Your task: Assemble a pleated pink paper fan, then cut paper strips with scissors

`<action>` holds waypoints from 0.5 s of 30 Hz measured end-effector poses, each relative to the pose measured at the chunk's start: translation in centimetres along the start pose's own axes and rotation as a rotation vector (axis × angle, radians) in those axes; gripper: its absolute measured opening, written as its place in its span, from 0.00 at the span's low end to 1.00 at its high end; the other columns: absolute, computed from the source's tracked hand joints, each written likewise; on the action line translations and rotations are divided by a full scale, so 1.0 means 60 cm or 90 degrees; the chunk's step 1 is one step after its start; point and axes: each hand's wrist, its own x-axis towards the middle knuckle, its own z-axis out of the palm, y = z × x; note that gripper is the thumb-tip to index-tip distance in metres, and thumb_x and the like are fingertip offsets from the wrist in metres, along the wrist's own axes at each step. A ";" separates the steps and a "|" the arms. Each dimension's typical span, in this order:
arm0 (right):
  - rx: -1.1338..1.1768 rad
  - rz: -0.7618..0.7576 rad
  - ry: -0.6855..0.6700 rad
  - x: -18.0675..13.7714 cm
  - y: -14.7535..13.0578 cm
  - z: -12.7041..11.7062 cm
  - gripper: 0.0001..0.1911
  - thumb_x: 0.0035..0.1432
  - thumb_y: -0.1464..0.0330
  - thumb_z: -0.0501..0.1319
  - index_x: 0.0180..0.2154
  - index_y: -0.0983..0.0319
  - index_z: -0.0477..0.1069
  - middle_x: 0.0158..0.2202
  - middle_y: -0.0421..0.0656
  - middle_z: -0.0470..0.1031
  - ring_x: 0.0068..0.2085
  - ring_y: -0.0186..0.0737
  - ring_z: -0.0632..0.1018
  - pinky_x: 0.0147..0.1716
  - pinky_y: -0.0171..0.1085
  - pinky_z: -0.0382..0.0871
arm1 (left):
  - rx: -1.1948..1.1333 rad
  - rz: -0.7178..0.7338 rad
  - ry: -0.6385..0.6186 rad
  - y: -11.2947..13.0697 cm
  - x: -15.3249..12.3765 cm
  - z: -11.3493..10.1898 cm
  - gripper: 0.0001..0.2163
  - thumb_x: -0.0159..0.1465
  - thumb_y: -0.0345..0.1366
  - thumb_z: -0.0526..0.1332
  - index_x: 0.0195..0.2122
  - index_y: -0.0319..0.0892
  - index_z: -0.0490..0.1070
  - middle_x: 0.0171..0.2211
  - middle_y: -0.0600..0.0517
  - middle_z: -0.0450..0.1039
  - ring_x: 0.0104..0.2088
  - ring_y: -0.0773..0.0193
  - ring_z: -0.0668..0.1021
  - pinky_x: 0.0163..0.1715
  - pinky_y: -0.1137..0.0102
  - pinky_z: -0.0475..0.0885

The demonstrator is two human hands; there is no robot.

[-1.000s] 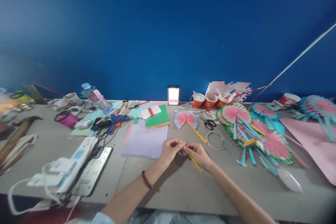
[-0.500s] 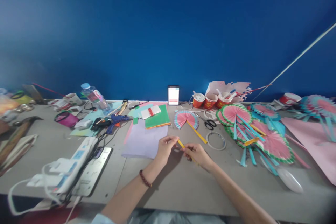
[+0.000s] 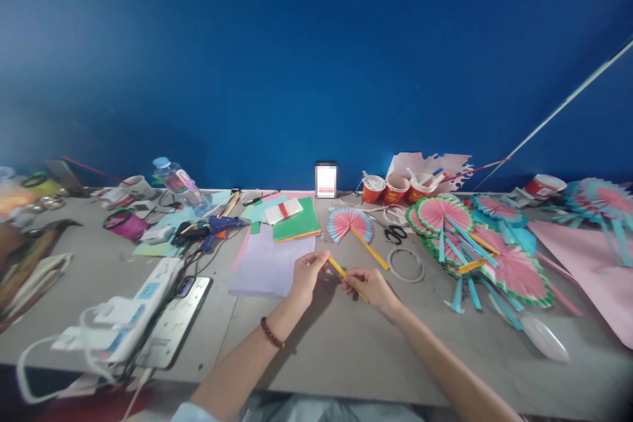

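Note:
Between my hands is a narrow yellow paper strip [image 3: 337, 267], slanting down to the right above the grey table. My left hand [image 3: 309, 274] pinches its upper end. Further down, my right hand [image 3: 370, 285] has thumb and fingers closed around the strip, with the lower end poking out beneath. Just beyond my hands lies a pink and blue pleated paper fan [image 3: 350, 225] with a yellow strip handle [image 3: 373, 252]. A roll of clear tape [image 3: 405, 265] rests to the right of that handle.
Black scissors [image 3: 395, 233] lie behind the tape. Several finished fans [image 3: 519, 264] pile up at right, near red paper cups [image 3: 397, 190]. Green paper [image 3: 304, 221] and a lilac sheet [image 3: 277, 260] are left of centre. A blue glue gun [image 3: 217, 227], phone [image 3: 175, 323] and power strip [image 3: 143, 310] sit further left.
My left hand has slid a little up and left along the yellow strip, so more of it shows between my hands. My right hand has stayed nearly in place.

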 end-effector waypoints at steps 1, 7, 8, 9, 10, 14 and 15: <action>0.003 -0.009 0.000 -0.001 -0.001 0.000 0.17 0.45 0.55 0.65 0.24 0.64 0.75 0.20 0.39 0.74 0.20 0.31 0.71 0.23 0.32 0.66 | -0.001 0.003 0.006 0.000 0.001 0.000 0.16 0.45 0.48 0.71 0.24 0.38 0.78 0.20 0.52 0.74 0.20 0.68 0.73 0.22 0.74 0.67; -0.010 -0.032 0.042 -0.005 -0.002 0.001 0.16 0.46 0.55 0.65 0.24 0.63 0.76 0.20 0.40 0.75 0.20 0.33 0.70 0.20 0.32 0.63 | -0.007 0.024 0.022 0.005 -0.004 0.005 0.15 0.44 0.47 0.71 0.24 0.39 0.79 0.22 0.51 0.76 0.20 0.68 0.73 0.22 0.73 0.68; -0.014 -0.036 0.043 -0.005 -0.001 0.001 0.17 0.46 0.54 0.65 0.24 0.63 0.76 0.20 0.40 0.75 0.21 0.33 0.71 0.21 0.32 0.64 | -0.011 0.025 0.017 0.005 -0.004 0.005 0.16 0.44 0.47 0.71 0.24 0.39 0.79 0.23 0.50 0.76 0.20 0.68 0.73 0.22 0.73 0.69; -0.015 -0.038 0.038 -0.005 0.000 0.001 0.18 0.46 0.54 0.65 0.24 0.63 0.76 0.20 0.40 0.75 0.21 0.34 0.71 0.22 0.33 0.65 | -0.014 0.025 0.012 0.003 -0.003 0.004 0.16 0.44 0.47 0.72 0.24 0.38 0.79 0.23 0.50 0.76 0.20 0.68 0.73 0.22 0.73 0.69; -0.014 -0.036 0.029 -0.005 0.001 0.000 0.18 0.46 0.53 0.65 0.24 0.63 0.76 0.20 0.40 0.74 0.22 0.34 0.72 0.23 0.33 0.66 | -0.019 0.025 0.007 0.001 -0.001 0.003 0.16 0.44 0.47 0.71 0.25 0.38 0.78 0.23 0.50 0.76 0.20 0.68 0.73 0.22 0.73 0.69; -0.019 -0.024 0.013 -0.004 0.004 -0.002 0.20 0.42 0.52 0.67 0.25 0.64 0.77 0.20 0.40 0.74 0.22 0.34 0.72 0.26 0.34 0.68 | -0.060 0.042 0.010 -0.007 0.007 -0.002 0.17 0.44 0.48 0.72 0.24 0.38 0.78 0.22 0.51 0.73 0.21 0.68 0.74 0.23 0.73 0.71; -0.022 -0.026 0.019 -0.004 0.005 -0.002 0.20 0.42 0.52 0.67 0.25 0.64 0.76 0.20 0.41 0.74 0.22 0.34 0.72 0.26 0.34 0.68 | -0.068 0.049 0.013 -0.008 0.009 -0.003 0.17 0.45 0.48 0.71 0.25 0.37 0.77 0.22 0.51 0.73 0.22 0.68 0.74 0.24 0.73 0.71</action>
